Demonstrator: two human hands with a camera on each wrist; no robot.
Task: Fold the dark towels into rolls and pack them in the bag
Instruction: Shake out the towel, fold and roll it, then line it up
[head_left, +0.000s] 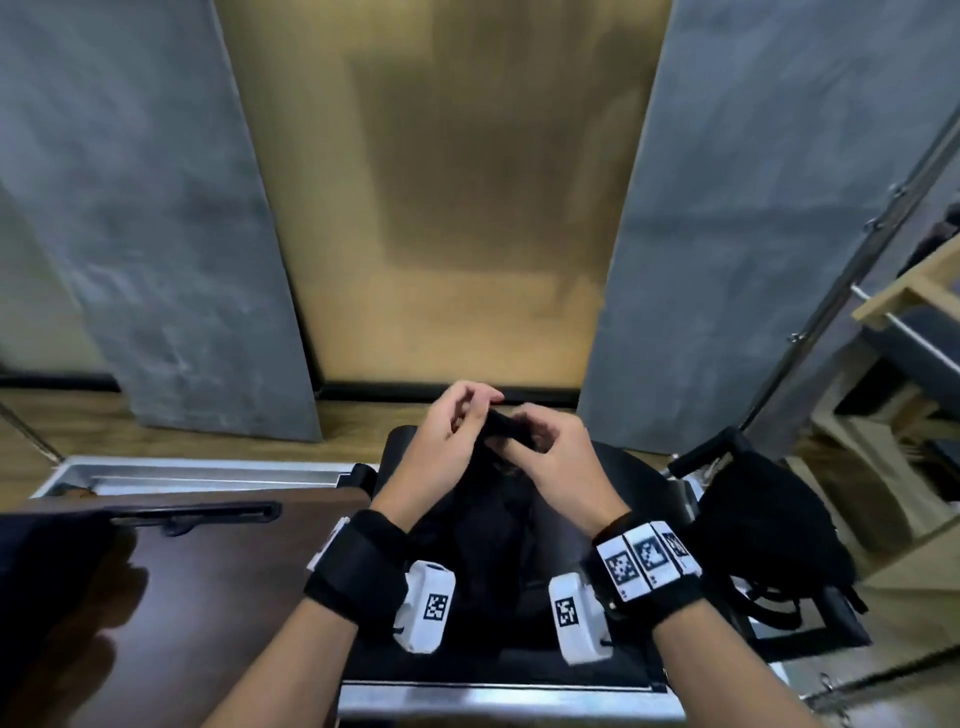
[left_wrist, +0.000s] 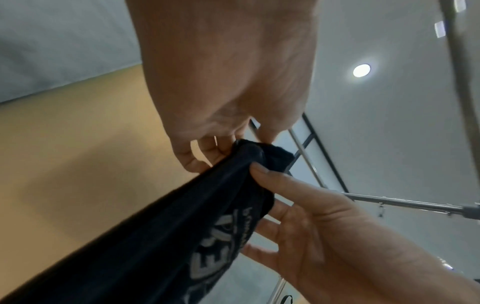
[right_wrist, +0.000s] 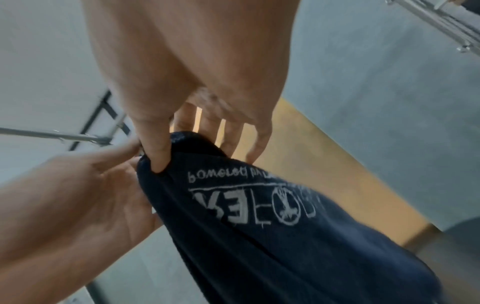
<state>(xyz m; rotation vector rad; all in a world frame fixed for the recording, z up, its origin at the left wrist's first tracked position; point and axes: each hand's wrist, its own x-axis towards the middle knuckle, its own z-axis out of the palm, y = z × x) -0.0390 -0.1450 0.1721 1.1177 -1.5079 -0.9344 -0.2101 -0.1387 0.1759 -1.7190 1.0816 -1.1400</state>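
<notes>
A dark navy towel (head_left: 488, 519) with a white printed logo hangs bunched between my forearms, its top edge lifted in front of me. My left hand (head_left: 475, 413) pinches that top edge between thumb and fingers; the left wrist view shows the left hand (left_wrist: 223, 145) gripping the towel (left_wrist: 182, 226) at its corner. My right hand (head_left: 527, 439) pinches the same edge right beside it; in the right wrist view the right hand (right_wrist: 161, 146) presses its thumb into the towel (right_wrist: 259, 236). The black bag (head_left: 769, 525) lies slumped to my right.
A brown wooden table (head_left: 218, 582) is at my left, with another dark cloth (head_left: 47, 571) on its near-left corner. A black padded surface (head_left: 519, 670) in a metal frame lies under the hands. A metal rail (head_left: 831, 291) and wooden shelving (head_left: 909, 301) stand at the right.
</notes>
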